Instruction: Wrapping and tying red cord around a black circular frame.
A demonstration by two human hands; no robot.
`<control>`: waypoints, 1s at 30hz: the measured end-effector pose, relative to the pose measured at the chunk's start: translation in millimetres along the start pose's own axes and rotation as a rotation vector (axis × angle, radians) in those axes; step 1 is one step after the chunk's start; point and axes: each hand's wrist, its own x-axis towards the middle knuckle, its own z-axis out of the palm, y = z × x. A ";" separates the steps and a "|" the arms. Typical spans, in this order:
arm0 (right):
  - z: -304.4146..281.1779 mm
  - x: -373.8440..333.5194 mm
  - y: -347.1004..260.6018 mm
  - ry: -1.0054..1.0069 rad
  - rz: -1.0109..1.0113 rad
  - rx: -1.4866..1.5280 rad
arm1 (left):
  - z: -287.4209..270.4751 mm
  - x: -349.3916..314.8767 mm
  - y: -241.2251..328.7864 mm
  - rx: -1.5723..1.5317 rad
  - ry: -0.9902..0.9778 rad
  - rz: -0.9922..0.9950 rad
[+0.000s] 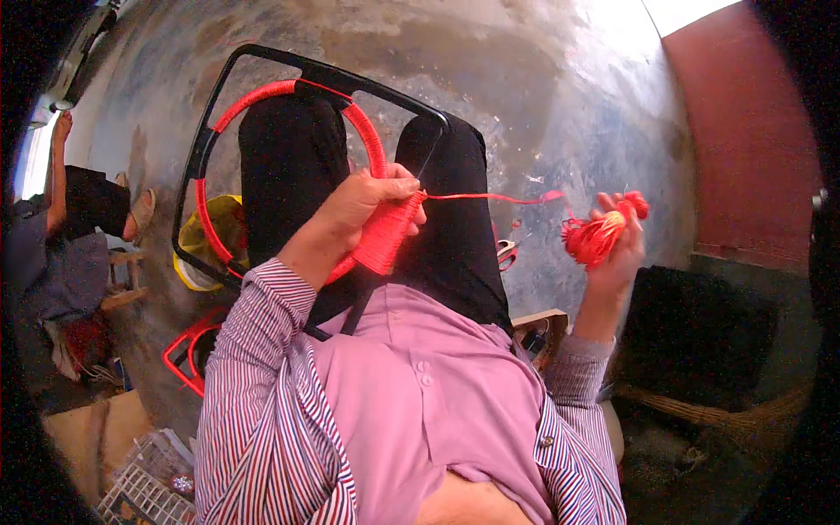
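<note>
Across my lap rests a black frame (193, 164), squarish with rounded corners, with a round inner ring (254, 103) partly wrapped in red cord. My left hand (357, 203) is closed on the near right part of the ring, around a wide, tightly wound red section (387, 238). From beside its thumb a single strand of red cord (486, 197) runs out to the right, nearly straight. At the other end my right hand (625, 245), raised off to the right, grips a loose bundle of red cord (593, 240). Some of its fingers are hidden behind the bundle.
A yellow bag or tub (217, 241) stands beyond the frame's left side. Scissors (506, 254) and an open box (540, 322) lie by my right thigh. At left are a red frame (185, 357), a white wire basket (144, 486) and another person's leg (92, 201).
</note>
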 end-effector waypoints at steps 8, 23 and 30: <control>92.9 -55.1 43.2 -1.082 -0.111 -1.139 | 12.7 -17.5 3.4 0.031 -0.050 0.030; 133.8 -14.1 70.2 -0.720 -0.094 -0.317 | 41.9 -26.9 -11.0 0.086 -0.013 0.002; 117.7 -33.0 7.4 -0.448 -0.874 -0.863 | 36.4 -23.7 -3.3 0.104 0.048 -0.029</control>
